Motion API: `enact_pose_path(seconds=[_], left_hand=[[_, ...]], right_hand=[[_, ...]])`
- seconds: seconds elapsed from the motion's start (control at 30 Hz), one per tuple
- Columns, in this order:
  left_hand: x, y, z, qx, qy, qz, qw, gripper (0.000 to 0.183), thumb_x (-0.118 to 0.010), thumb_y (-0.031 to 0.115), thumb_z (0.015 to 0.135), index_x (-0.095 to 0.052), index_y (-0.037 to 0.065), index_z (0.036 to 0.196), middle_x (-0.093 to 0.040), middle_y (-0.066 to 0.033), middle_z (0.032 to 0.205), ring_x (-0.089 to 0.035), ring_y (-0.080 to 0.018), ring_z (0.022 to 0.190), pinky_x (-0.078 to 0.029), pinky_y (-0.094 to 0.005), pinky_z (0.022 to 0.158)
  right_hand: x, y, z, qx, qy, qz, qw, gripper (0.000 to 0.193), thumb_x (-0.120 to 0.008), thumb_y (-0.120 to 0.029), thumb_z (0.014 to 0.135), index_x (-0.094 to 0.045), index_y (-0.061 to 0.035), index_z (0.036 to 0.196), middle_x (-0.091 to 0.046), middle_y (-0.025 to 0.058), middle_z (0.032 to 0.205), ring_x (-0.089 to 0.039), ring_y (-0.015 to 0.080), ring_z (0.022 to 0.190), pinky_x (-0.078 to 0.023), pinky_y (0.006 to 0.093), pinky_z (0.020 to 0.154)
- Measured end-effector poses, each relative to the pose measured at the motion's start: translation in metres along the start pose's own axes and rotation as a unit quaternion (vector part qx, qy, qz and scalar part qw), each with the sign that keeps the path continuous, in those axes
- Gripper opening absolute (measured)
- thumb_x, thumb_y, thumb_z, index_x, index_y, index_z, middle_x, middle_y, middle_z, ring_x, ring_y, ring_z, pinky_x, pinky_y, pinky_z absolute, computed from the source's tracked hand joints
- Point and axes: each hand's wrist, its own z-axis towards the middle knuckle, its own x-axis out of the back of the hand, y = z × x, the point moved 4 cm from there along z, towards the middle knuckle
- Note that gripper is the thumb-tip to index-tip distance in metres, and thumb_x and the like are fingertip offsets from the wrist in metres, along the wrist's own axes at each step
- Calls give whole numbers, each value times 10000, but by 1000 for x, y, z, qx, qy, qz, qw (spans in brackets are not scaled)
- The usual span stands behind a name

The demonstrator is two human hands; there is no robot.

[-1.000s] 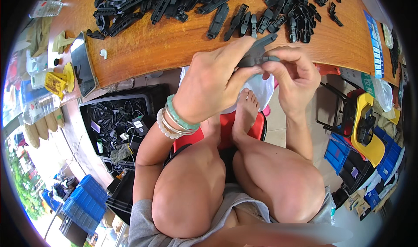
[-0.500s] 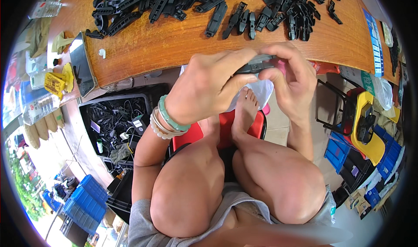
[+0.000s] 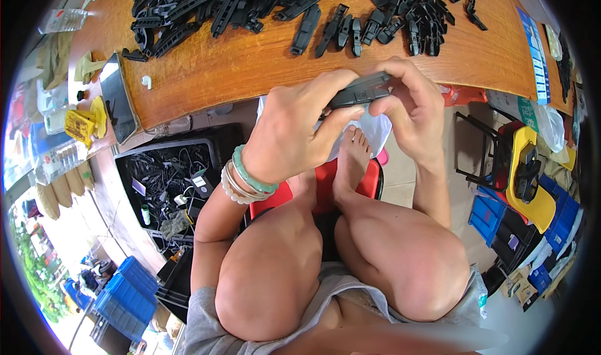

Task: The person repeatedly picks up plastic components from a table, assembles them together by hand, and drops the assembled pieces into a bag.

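My left hand (image 3: 305, 115), with green and pale bracelets at its wrist, grips a black plastic clip-like part (image 3: 360, 95) between thumb and fingers. The part is held above my knees, just off the table's near edge, with its right end tilted up. My right hand (image 3: 410, 108) is curled round that right end, its index finger along the top and its thumb by the underside. How firmly the right fingertips press is hard to see. Beyond the hands, long black plastic pieces (image 3: 231, 7) lie heaped on the table, with smaller black clips (image 3: 413, 36) to their right.
The brown wooden table (image 3: 206, 73) curves across the top. On its left lie a phone (image 3: 118, 95), a white earbud (image 3: 146, 81) and a yellow block (image 3: 80, 126). Below stands a black bin (image 3: 169, 186) of black parts. A yellow chair (image 3: 526, 186) and blue crates (image 3: 125, 295) stand around.
The black part has turned and its right end has risen, so more of it shows. My right index finger has shifted left over that end. The view has moved slightly.
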Motion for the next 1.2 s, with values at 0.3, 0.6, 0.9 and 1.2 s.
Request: enact_pose_path(seconds=[0.3,0.6,0.9,1.2], left_hand=[[1,-14,2,11,-56,-26,998,296,-724,160,750,-611,5,976,-621,-147,769,-604,-298,618,-479,-313,542],[16,-57,51,37,83,244,966,179,-665,199,781,-621,26,795,-603,-113,780,-600,-312,654,-477,-378,572],[21,-72,30,80,140,208,965,142,-641,141,798,-583,11,783,-583,-102,755,-612,-257,632,-472,-359,548],[21,-71,7,259,115,-430,857,164,-553,98,890,-514,-44,961,-592,-123,763,-622,-193,667,-530,-287,579]], right_hand=[[7,4,0,-78,-31,47,995,171,-698,-78,748,-629,-1,885,-643,69,766,-596,118,679,-461,257,619],[4,-3,39,176,53,-303,935,150,-659,-19,735,-645,-46,882,-565,60,772,-566,226,714,-451,305,587],[-42,5,48,192,-30,-459,867,248,-652,-59,613,-674,-76,860,-510,67,955,-458,253,955,-363,371,800],[3,17,43,23,156,125,979,228,-496,-37,880,-554,-3,1098,-646,130,863,-585,150,596,-452,235,507]])
